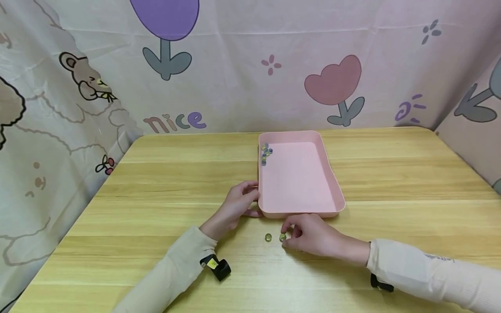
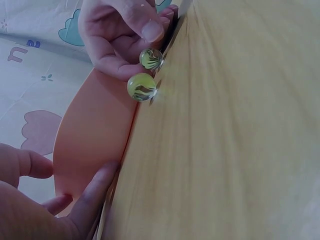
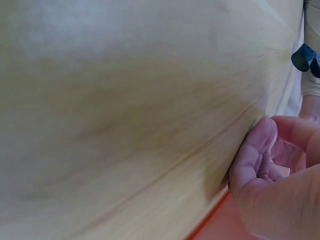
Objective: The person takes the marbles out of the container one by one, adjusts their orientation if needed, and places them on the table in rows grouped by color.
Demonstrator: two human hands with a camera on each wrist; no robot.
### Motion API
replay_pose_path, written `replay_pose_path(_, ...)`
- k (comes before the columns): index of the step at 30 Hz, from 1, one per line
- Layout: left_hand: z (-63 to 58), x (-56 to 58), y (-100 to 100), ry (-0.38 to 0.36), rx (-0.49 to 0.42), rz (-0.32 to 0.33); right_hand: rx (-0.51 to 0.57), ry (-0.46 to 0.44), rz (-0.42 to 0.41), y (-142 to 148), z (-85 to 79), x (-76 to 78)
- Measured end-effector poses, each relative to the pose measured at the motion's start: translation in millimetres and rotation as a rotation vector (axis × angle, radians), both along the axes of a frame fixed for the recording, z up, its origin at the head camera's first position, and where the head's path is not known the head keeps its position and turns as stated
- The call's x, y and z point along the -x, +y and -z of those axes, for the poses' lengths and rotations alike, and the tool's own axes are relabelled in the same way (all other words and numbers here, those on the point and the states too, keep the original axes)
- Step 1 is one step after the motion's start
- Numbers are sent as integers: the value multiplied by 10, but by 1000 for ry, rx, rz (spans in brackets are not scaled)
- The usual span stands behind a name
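A pink tray (image 1: 299,174) lies on the wooden table, with several small glass marbles (image 1: 264,162) along its left inner wall. My left hand (image 1: 239,201) rests against the tray's left outer side near the front corner, fingers spread; the left wrist view shows its fingers (image 2: 92,200) touching the wall. In front of the tray, my right hand (image 1: 313,234) pinches a yellow-green marble (image 1: 283,237) between thumb and forefinger at table level. To its left, a second yellow-green marble (image 1: 268,237) sits untouched on the wood. The right wrist view mostly hides the pinched marble behind the fingertips.
The wooden tabletop (image 1: 176,174) extends on both sides of the tray. Behind it hangs a printed cloth (image 1: 235,87), with more cloth at the left and right. A black wrist camera (image 1: 219,267) is strapped to the left sleeve, another (image 1: 381,283) to the right.
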State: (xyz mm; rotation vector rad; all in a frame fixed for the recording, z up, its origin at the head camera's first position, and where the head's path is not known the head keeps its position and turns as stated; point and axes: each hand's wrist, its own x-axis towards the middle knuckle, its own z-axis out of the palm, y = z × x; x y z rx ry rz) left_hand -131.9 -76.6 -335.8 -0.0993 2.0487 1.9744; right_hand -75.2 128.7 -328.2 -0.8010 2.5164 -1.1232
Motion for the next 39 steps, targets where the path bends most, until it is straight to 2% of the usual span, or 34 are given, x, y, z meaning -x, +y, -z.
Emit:
replay_pose_path(8, -9, -2, 2, -11, 3, -2, -34, -78, -9, 81, -70, 2)
replay_pose_path(19, 6, -1, 3, -1, -7, -3, -53, -51, -61, 249, -93, -64)
replay_pose_path(27, -19, -15, -7, -12, 7, -10, -18, -92, -55, 432, -110, -93)
replay_pose_path(34, -19, -10, 5, -18, 21, -9, 49, -55, -95, 485, -331, -37)
replay_pose_path(39, 2, -10, 17, -24, 29, -9, 63, -47, -69, 478, -596, 143)
